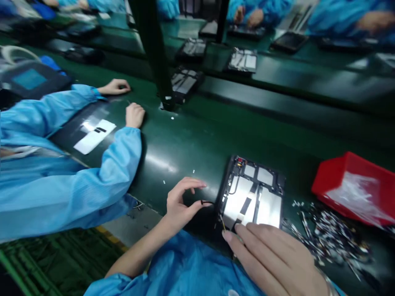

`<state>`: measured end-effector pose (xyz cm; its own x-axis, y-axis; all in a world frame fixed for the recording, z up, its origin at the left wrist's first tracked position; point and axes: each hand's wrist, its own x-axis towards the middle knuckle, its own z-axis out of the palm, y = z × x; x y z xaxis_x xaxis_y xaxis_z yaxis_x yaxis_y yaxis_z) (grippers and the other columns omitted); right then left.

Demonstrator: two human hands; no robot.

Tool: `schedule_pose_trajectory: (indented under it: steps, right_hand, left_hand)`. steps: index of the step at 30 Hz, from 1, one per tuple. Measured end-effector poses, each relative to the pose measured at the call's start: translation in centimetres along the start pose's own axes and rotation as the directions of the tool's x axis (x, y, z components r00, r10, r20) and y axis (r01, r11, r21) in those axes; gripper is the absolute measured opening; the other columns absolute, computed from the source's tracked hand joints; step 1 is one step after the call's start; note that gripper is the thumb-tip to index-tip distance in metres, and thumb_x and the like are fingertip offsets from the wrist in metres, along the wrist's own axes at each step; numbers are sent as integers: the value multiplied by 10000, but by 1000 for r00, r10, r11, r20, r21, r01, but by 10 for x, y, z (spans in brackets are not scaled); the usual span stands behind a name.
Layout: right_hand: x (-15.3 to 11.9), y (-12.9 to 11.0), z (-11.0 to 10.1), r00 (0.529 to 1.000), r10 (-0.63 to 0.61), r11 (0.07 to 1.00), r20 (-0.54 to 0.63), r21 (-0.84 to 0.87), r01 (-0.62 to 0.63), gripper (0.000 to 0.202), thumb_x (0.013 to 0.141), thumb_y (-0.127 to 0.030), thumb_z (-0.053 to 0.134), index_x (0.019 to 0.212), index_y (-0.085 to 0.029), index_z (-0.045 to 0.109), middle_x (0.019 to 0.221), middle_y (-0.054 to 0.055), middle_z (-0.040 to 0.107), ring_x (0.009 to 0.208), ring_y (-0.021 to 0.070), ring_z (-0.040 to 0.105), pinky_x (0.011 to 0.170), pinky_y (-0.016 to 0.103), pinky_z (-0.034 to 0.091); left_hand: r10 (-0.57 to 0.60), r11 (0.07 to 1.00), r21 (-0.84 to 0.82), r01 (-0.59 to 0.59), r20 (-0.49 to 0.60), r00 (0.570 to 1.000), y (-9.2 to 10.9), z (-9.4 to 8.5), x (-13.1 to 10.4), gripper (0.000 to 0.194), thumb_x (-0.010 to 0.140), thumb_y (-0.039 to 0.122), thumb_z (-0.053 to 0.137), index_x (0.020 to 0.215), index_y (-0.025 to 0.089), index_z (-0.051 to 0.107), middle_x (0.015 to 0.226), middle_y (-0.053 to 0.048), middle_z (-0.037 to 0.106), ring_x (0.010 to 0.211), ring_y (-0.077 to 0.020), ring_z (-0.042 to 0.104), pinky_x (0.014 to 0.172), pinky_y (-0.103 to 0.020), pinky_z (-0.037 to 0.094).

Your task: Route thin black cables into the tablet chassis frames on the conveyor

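Observation:
An opened tablet (pixel 268 205) with silver battery packs and a black frame lies on the green bench in front of me. My left hand (pixel 182 203) is at its left edge, index finger and thumb spread apart. A short black cable (pixel 207 202) sticks out from the tablet's side and rests across that thumb's tip. Over the tablet's lower edge, my right hand (pixel 271 255) stretches its fingers out flat, covering the bottom part. One fingertip touches the end of a thin yellowish wire (pixel 223 224) at the lower left corner. My right thumb is mostly hidden.
Right of the tablet are a pile of small cable parts (pixel 336 234) and a red bin (pixel 333 174) with clear plastic. A co-worker's sleeves (pixel 120 156) and hands rest at left, near a white sheet (pixel 95 135). A dark post (pixel 157 53) and several opened tablets stand beyond.

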<state>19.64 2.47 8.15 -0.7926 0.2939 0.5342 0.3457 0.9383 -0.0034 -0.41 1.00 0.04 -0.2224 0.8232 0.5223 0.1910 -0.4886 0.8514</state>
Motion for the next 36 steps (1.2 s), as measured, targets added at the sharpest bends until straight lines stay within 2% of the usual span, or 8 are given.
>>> schedule_pose_trajectory:
  steps: [4,12,18,20,23,28,33,36]
  right_hand:
    - [23,3,1,976,-182,981,-123,50,190,211,892,-47,529,873,-146,713,764,39,752,722,158,688,646,269,532]
    - [24,-5,8,955,-192,977,-227,53,209,191,902,-46,498,916,-103,680,730,67,739,683,171,677,615,294,511]
    - [1,-3,1,976,165,958,-144,260,-124,122,856,-56,562,861,-144,646,696,48,696,614,135,614,560,254,495]
    - [-9,4,2,907,416,854,-69,371,-364,114,841,-79,588,797,-175,632,646,11,660,558,107,574,521,225,467]
    - [-21,23,7,674,723,551,150,462,-695,101,809,-209,629,709,-194,633,578,-9,626,493,104,542,468,218,428]
    - [-24,58,29,326,759,-38,564,538,-842,207,685,-385,661,680,-182,620,520,3,606,484,122,550,481,240,413]
    - [-19,72,43,145,750,-189,646,418,-889,183,647,-348,657,634,-176,595,448,-24,556,403,70,429,435,224,301]
    - [-16,76,42,111,745,-173,658,352,-920,129,668,-285,655,633,-174,598,443,-26,566,398,62,423,439,222,293]
  left_hand:
    - [109,988,118,-95,-116,987,11,-16,1,134,819,174,724,939,159,667,864,-74,713,802,-174,656,596,-250,479]
    - [274,940,238,-243,-106,956,29,-27,-5,111,815,123,718,905,148,657,859,-73,705,779,-158,659,693,-293,541]
    - [146,965,204,-165,102,984,25,-5,-12,71,855,136,670,800,147,626,792,-53,690,724,-141,643,678,-268,525]
    - [41,975,205,-88,223,974,21,8,-14,127,883,180,641,764,149,610,737,-35,672,695,-136,637,659,-256,515]
    - [-68,974,227,-9,332,941,14,23,-13,178,884,240,646,734,154,607,669,-7,637,616,-124,605,580,-230,482]
    - [-151,917,398,8,328,932,2,20,-5,359,802,365,739,1076,166,619,769,-13,657,660,-151,615,609,-271,517]
    - [5,869,435,-235,468,884,-5,6,-3,210,918,246,579,1098,139,582,1003,-105,682,920,-215,650,791,-362,561]
    - [43,843,419,-337,572,819,-8,5,-5,238,917,198,544,1138,115,573,1099,-140,667,975,-237,644,811,-377,571]
